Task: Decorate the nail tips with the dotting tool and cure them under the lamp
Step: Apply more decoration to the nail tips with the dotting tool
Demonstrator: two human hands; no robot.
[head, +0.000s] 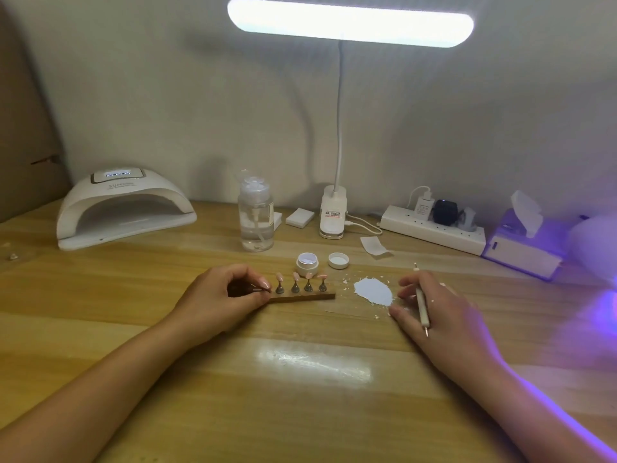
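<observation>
Several pink nail tips (294, 276) stand on small metal stands along a brown wooden strip (307, 297) at the table's middle. My left hand (227, 292) pinches the leftmost stand at the strip's left end. My right hand (434, 312) holds a thin white dotting tool (421, 302) between its fingers, to the right of a white patch of paint (373, 291) on the table. An open white gel pot (307, 264) and its lid (338, 260) sit just behind the strip. The white curing lamp (123, 208) stands at the back left.
A clear pump bottle (255, 218) and a clip-on desk lamp (332, 215) stand behind the pot. A power strip (434, 230), a white tissue box (524, 245) and a purple-glowing light (597, 242) fill the back right. Small white pads (299, 217) lie nearby.
</observation>
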